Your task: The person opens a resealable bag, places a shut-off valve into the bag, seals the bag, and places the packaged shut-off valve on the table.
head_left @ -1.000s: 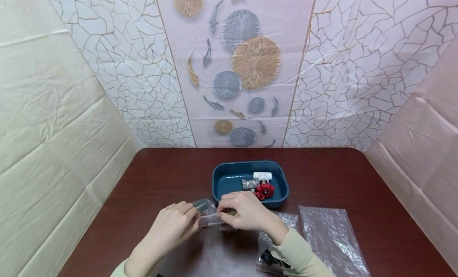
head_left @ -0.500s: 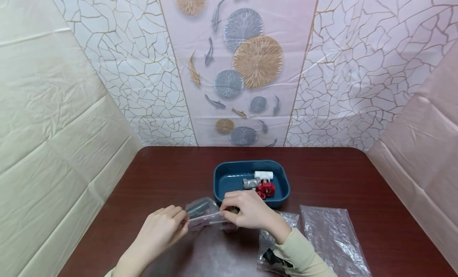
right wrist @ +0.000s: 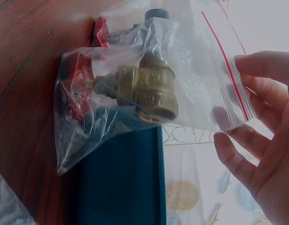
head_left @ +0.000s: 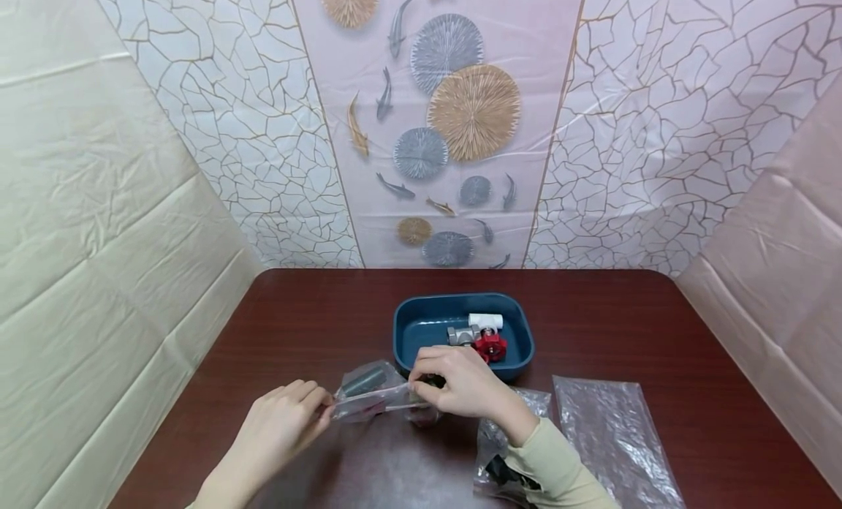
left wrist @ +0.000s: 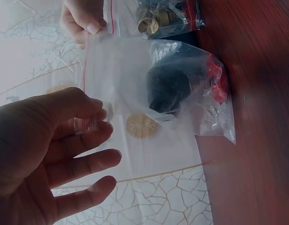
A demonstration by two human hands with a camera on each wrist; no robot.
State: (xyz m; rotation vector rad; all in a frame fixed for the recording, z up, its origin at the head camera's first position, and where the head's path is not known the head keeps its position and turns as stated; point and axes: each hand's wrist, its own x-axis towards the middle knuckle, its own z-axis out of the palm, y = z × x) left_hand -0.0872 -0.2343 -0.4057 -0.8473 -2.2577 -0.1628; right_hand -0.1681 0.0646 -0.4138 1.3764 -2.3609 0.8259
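Observation:
A clear zip bag [head_left: 351, 399] is stretched between both hands, with a dark cylindrical piece [head_left: 364, 382] and a red part inside. Its left end is pinched between the thumb and forefinger of my left hand [head_left: 279, 425]; the other fingers spread loosely in the left wrist view. My right hand [head_left: 457, 381] pinches the bag's opposite corner, along with the red-striped top of a second zip bag [right wrist: 196, 93]. In that second bag hangs a brass valve [right wrist: 151, 91] with a red handwheel [right wrist: 79, 86]. The dark piece's exact kind is blurred by the plastic.
Behind the hands stands a blue tray [head_left: 421, 301] holding a white pipe fitting [head_left: 485, 321], a silver-grey valve [head_left: 460, 336] and red handwheels [head_left: 490, 346]. On the right lie a bag [head_left: 490, 443] with a black item [head_left: 503, 471] and a flat clear bag [head_left: 612, 428].
My left hand has moved left, away from the right hand, drawing the first bag's top edge out taut. The right hand has barely shifted, keeping its pinch.

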